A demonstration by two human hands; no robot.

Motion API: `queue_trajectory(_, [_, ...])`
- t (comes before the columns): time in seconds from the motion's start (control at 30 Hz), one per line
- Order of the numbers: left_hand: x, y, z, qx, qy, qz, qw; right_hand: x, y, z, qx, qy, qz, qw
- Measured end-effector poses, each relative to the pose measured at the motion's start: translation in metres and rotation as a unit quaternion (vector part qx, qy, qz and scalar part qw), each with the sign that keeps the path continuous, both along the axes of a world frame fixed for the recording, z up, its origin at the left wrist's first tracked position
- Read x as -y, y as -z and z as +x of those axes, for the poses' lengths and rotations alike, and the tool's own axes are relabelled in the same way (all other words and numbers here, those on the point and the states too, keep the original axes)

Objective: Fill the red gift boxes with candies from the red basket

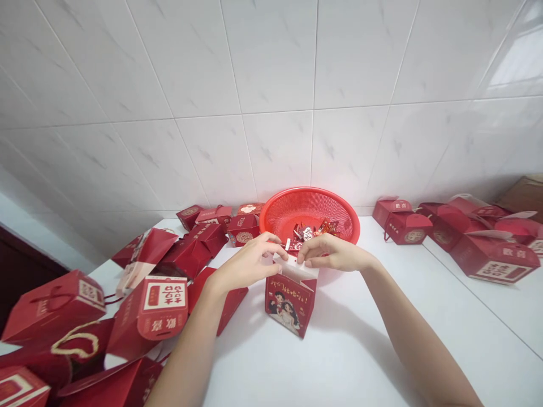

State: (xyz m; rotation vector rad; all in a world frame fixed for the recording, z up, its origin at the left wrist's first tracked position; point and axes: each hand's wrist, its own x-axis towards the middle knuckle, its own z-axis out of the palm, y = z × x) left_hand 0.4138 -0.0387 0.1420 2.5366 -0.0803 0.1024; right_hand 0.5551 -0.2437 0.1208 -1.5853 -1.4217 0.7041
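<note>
A red candy box (291, 305) with a cartoon wedding couple on its front stands upright on the white table before me. Its top is partly open, and the white inner side of a flap shows. My left hand (250, 260) has its fingers curled at the left of the box's top edge. On the other side, my right hand (337, 254) pinches the flap near its right corner. Just behind the box sits a red plastic basket (311, 198) with small shiny wrapped pieces (328, 227) in it. My fingers cover part of the box's top.
Many red gift boxes (146, 311) crowd the left of the table (339, 362), some with cord handles. More red boxes (403, 223) stand along the right back. A brown carton (524, 195) is at the far right. The tiled wall (275, 68) rises behind the table.
</note>
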Motion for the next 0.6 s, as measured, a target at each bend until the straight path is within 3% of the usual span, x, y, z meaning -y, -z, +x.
queue_trajectory(0.17, [0.001,-0.007,-0.002,-0.097,0.096,-0.045,0.99,-0.001,0.005,0.007,-0.034,-0.109,-0.06,0.992])
queue_trajectory(0.23, [0.003,-0.007,0.0,-0.101,0.097,-0.062,0.988,0.001,0.004,0.011,-0.01,-0.098,-0.051,0.994])
queue_trajectory(0.33, [0.01,0.001,0.005,-0.082,0.079,-0.085,0.99,0.008,0.005,0.025,0.015,0.05,0.024,0.998])
queue_trajectory(0.47, [0.032,0.015,0.012,-0.062,0.066,-0.12,0.989,0.012,0.021,0.053,0.056,0.29,0.092,0.951])
queue_trajectory(0.6, [0.05,0.021,0.014,-0.04,0.1,-0.135,0.985,0.003,0.045,0.069,0.109,0.372,0.064,0.92])
